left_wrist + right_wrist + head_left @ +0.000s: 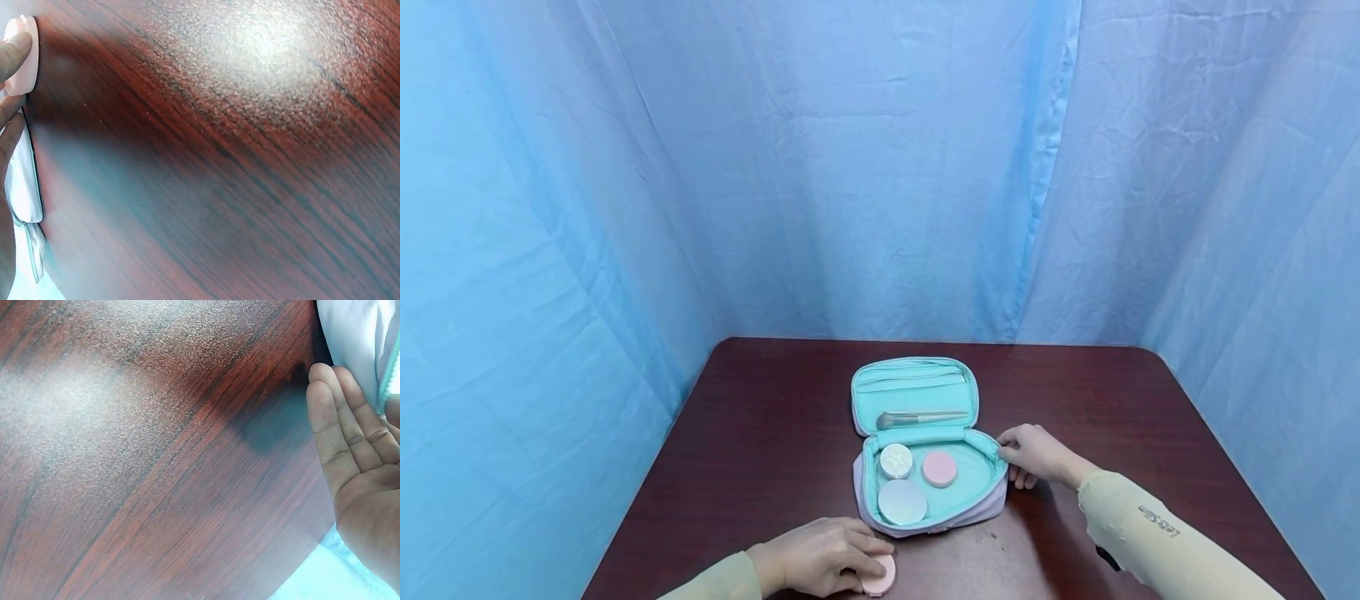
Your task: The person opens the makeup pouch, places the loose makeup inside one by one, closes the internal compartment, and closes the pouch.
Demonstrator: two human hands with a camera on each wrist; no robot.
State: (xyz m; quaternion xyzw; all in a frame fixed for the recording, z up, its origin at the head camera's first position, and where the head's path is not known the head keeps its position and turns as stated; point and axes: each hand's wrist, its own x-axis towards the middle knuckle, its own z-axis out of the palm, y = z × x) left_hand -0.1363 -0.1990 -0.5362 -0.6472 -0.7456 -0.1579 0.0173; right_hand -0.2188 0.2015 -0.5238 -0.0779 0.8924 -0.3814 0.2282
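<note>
A lilac cosmetic bag (964, 493) with turquoise lining lies unzipped on the table, its lid folded back. Inside are a small white embossed round case (896, 461), a larger pale round case (902, 502) and a pink round case (939, 469). A makeup brush (921, 418) lies across the lid. Just in front of the bag, my left hand (823, 554) holds a pale pink compact (25, 69) between thumb and fingers, low over the table. My right hand (1037, 454) pinches the bag's right rim, with its other fingers (324, 409) extended along the outer side.
The dark red wood-grain table (760, 417) has rounded far corners. Light blue curtains (850, 167) hang behind it and along both sides. Glare shines on the tabletop near the front.
</note>
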